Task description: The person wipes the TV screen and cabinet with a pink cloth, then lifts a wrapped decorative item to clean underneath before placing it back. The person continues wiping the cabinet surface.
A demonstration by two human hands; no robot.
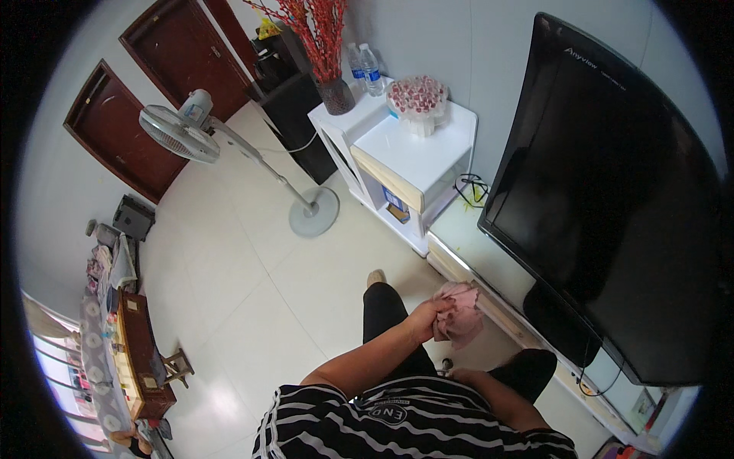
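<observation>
My left hand [425, 320] grips a crumpled pink cloth [459, 315], which hangs from the fingers above the floor, close to the front edge of a low glass-topped TV stand [499, 252]. Held low near my waist, my right hand [465, 376] is partly hidden against the striped shirt. Its fingers do not show clearly. Beside it is a small, dark, rounded object [446, 364] with a metallic part under it; whether the hand touches this cannot be told.
A large black television [608, 218] stands on the right. Ahead is a white side cabinet [413, 155] with a vase [336, 96], water bottles [371, 74] and a covered flower-like ornament [421, 100]. A pedestal fan [312, 211] stands ahead-left, a wooden stool [178, 367] far left.
</observation>
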